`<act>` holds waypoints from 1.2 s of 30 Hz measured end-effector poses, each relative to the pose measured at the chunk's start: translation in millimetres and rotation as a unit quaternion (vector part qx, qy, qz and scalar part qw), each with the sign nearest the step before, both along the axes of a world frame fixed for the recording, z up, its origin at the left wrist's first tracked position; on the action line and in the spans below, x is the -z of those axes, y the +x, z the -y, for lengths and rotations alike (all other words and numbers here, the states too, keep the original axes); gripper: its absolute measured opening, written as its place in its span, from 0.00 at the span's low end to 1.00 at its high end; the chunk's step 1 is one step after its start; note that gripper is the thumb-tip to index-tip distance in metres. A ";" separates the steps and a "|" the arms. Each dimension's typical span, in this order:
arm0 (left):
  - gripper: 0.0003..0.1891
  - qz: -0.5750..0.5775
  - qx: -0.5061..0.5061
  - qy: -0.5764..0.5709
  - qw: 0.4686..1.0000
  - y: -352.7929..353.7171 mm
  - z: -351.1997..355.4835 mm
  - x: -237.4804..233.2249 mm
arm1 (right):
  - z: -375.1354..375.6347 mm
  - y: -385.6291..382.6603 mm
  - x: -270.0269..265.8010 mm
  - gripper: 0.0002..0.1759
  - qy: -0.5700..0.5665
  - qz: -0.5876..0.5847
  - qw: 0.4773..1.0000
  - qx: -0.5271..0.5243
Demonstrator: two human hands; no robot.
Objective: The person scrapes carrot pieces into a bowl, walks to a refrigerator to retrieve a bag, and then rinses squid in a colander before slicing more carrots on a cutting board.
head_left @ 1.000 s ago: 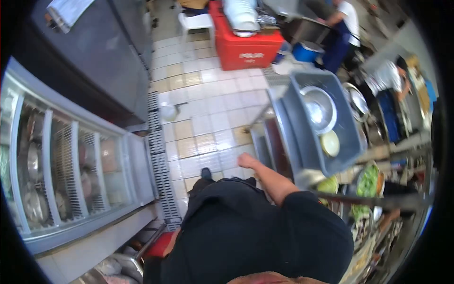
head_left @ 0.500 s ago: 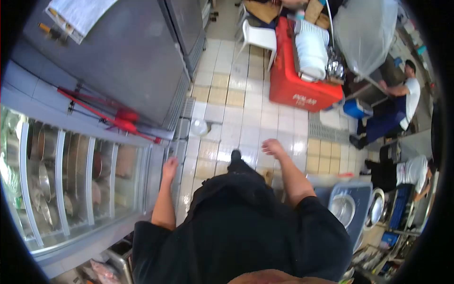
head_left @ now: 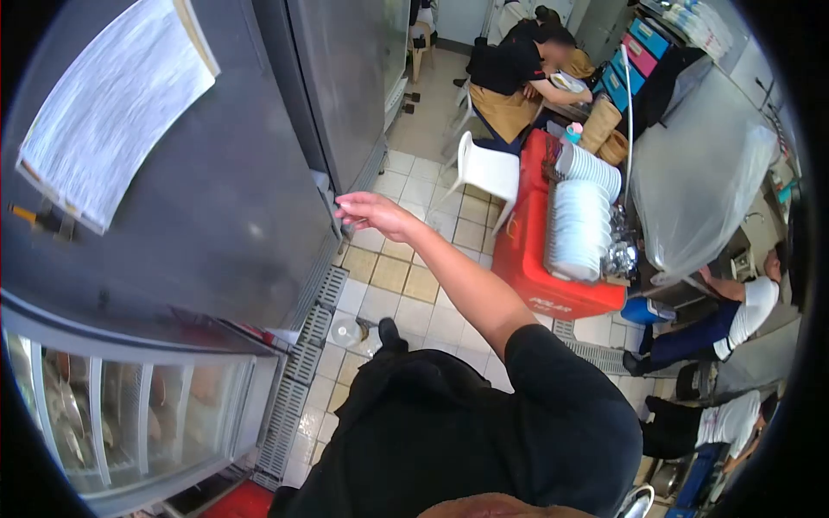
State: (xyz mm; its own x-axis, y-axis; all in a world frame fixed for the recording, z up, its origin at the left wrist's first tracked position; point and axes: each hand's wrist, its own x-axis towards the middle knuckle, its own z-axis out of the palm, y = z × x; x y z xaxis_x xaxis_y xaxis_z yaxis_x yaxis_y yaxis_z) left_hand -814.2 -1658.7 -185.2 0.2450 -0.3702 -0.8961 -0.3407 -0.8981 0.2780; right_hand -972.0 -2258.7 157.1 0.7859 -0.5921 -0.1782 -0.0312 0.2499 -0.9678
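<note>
My right hand (head_left: 370,213) is stretched forward and to the left, its fingers extended and a little apart, with nothing seen in it. Its fingertips are right at the edge of the tall grey steel fridge (head_left: 233,224), close to the gap between that door and the darker steel door (head_left: 341,78) beyond. My left hand is out of view. A written paper sheet (head_left: 121,108) on a board hangs on the front of the near fridge.
A glass-doored cabinet (head_left: 164,414) stands at lower left. Ahead, a red cooler box (head_left: 527,259) carries stacked white plates (head_left: 580,229), with a white chair (head_left: 485,177) beside it. A clear round container (head_left: 347,331) sits on the floor. One person sits at the back; others stand at right.
I have moved forward along the steel fridge. My right hand has risen and reached left to its edge. My left hand has gone out of view.
</note>
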 end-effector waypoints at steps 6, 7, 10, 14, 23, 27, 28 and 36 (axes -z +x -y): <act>0.14 -0.008 -0.091 -0.182 0.979 13.7 219.1 21.8 | 100.8 67.7 -52.9 0.37 -0.070 0.010 0.997 0.000; 0.14 -0.005 -0.118 -0.219 0.969 17.8 255.5 22.6 | 118.2 77.4 -59.7 0.40 -0.083 0.004 0.997 -0.008; 0.13 0.005 -0.193 -0.333 0.923 30.3 362.8 -2.0 | 161.5 104.1 -73.7 0.42 -0.122 0.038 0.992 0.006; 0.13 0.039 -0.249 -0.451 0.856 31.3 465.9 -45.4 | 204.5 149.8 -89.9 0.49 -0.177 0.142 0.974 0.016; 0.12 0.152 -0.457 -0.258 0.838 -160.4 368.2 -75.9 | 250.0 223.6 -53.0 0.44 -0.114 0.175 0.975 -0.074; 0.13 0.130 -0.495 -0.086 0.855 -295.4 326.7 -59.5 | 258.6 234.1 -64.7 0.45 -0.131 0.134 0.978 -0.086; 0.13 0.119 -0.505 -0.062 0.853 -317.8 326.0 -61.1 | 260.2 249.2 -56.8 0.45 -0.153 0.125 0.978 -0.073; 0.15 0.116 -0.574 -0.043 0.809 -396.8 352.2 -66.2 | 252.2 240.4 -47.9 0.41 -0.277 0.084 0.957 -0.010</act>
State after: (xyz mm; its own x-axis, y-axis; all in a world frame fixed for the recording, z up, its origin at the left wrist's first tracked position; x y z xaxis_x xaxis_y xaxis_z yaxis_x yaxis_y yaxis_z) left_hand -1211.0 -2010.9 -119.0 0.6303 0.1623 -0.7592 0.6528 -0.6401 0.4051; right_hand -731.6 -2510.9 205.0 0.7882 -0.5438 0.2882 0.1368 -0.3018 -0.9435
